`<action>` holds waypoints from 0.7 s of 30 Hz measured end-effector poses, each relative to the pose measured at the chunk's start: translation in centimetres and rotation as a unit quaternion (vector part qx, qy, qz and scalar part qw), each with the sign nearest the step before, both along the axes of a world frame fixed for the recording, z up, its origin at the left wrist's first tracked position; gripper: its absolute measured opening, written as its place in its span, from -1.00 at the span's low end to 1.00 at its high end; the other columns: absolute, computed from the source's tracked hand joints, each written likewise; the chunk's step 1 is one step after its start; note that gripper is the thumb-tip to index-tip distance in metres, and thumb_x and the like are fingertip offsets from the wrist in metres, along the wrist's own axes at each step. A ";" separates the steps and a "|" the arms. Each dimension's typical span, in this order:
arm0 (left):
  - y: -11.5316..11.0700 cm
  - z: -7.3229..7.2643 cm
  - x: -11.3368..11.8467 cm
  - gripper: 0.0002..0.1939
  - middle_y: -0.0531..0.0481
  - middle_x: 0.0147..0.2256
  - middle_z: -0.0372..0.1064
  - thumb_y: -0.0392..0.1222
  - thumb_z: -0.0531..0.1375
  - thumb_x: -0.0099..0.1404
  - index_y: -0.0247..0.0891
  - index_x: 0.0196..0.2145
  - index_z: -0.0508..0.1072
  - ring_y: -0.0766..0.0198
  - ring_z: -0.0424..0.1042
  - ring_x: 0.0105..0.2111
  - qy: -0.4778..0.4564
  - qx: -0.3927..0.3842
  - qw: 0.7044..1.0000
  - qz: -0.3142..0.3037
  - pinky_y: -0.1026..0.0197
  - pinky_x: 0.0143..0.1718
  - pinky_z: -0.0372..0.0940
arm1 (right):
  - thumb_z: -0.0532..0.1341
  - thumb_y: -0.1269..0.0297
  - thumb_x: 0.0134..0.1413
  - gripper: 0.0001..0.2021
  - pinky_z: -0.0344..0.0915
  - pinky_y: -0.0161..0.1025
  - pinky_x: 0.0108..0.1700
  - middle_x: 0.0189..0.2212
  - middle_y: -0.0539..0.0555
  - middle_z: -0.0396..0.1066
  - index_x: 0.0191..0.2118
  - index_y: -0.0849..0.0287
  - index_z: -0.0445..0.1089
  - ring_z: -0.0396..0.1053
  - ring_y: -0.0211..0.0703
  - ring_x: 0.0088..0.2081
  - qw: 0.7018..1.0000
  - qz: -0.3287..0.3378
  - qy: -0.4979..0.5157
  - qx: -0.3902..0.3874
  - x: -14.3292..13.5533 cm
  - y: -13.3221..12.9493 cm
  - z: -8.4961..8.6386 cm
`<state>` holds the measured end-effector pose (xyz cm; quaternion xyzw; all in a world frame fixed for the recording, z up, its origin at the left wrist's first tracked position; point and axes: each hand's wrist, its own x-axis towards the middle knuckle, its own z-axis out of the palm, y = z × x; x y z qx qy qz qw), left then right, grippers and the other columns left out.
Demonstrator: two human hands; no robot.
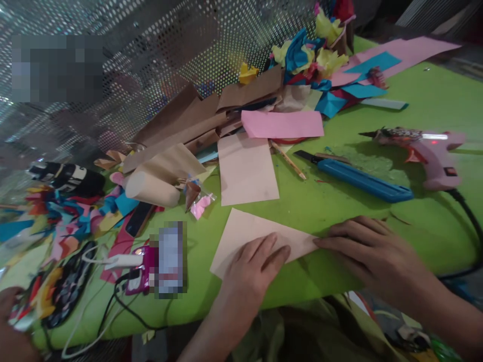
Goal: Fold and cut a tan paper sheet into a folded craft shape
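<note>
A pale, folded sheet of paper (234, 236) lies on the green table (324, 281), tapering to a point at its right end. My left hand (260, 256) rests on its middle and lower edge, fingers spread flat. At the pointed tip is my right hand (358, 246), its fingertips pressed together on the paper. Just above lies a flat pale sheet (249, 171). A blue cutter (366, 181) with its blade out and a pencil (289, 160) are beyond my hands.
A pink glue gun (437, 156) with a black cable stands at the right. Brown paper (181, 125), a pale roll (151, 188), a phone (170, 259) and a purple cable adapter (139, 271) are leftward. Another person's hand (11, 311) is at the far left.
</note>
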<state>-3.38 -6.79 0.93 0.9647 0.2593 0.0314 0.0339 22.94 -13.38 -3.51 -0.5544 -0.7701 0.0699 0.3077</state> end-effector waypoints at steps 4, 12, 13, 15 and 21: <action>-0.6 0.1 0.7 -0.51 -0.10 0.28 0.24 -0.33 -0.01 0.40 -0.28 0.25 0.31 0.11 0.24 0.21 0.019 -0.027 0.999 0.010 0.08 0.18 0.26 | 0.08 0.45 0.29 -0.68 0.28 -0.09 -0.20 -0.22 0.09 0.55 -0.02 0.05 0.52 0.38 -0.04 -0.22 1.000 0.011 -0.013 0.008 0.3 -0.4 0.1; -3.3 -1.6 2.4 -0.31 -0.19 0.28 0.21 0.19 0.03 0.41 -0.26 0.35 0.18 -0.07 0.14 0.25 0.014 0.070 0.996 0.048 -0.14 0.22 0.11 | 0.04 0.41 0.32 -0.60 0.28 -0.05 -0.10 -0.13 0.09 0.55 0.17 0.02 0.42 0.38 0.00 -0.13 0.998 0.000 -0.055 0.020 0.3 -1.6 -0.8; -3.4 -1.8 2.5 -0.28 -0.18 0.27 0.22 0.23 0.04 0.39 -0.17 0.37 0.15 -0.07 0.16 0.23 0.013 0.076 0.996 0.052 -0.16 0.20 0.12 | 0.05 0.41 0.32 -0.59 0.28 -0.05 -0.09 -0.13 0.10 0.55 0.17 0.02 0.42 0.38 0.00 -0.12 0.998 -0.004 -0.058 0.020 0.3 -1.7 -0.9; -3.5 -1.9 2.6 -0.26 -0.16 0.25 0.23 0.29 0.06 0.35 -0.05 0.37 0.14 -0.07 0.17 0.21 0.009 0.085 0.995 0.060 -0.17 0.18 0.13 | 0.06 0.41 0.31 -0.60 0.28 -0.05 -0.08 -0.12 0.09 0.55 0.17 0.01 0.42 0.38 0.01 -0.11 0.998 -0.007 -0.063 0.015 0.3 -1.9 -1.1; -3.5 -2.1 2.7 -0.27 -0.14 0.25 0.22 0.29 0.10 0.33 -0.02 0.35 0.18 -0.07 0.16 0.21 0.008 0.093 0.994 0.063 -0.16 0.19 0.11 | 0.05 0.40 0.32 -0.60 0.29 -0.04 -0.04 -0.07 0.06 0.57 0.16 -0.01 0.42 0.43 -0.01 -0.09 0.999 -0.018 -0.046 0.014 0.6 -2.6 -1.1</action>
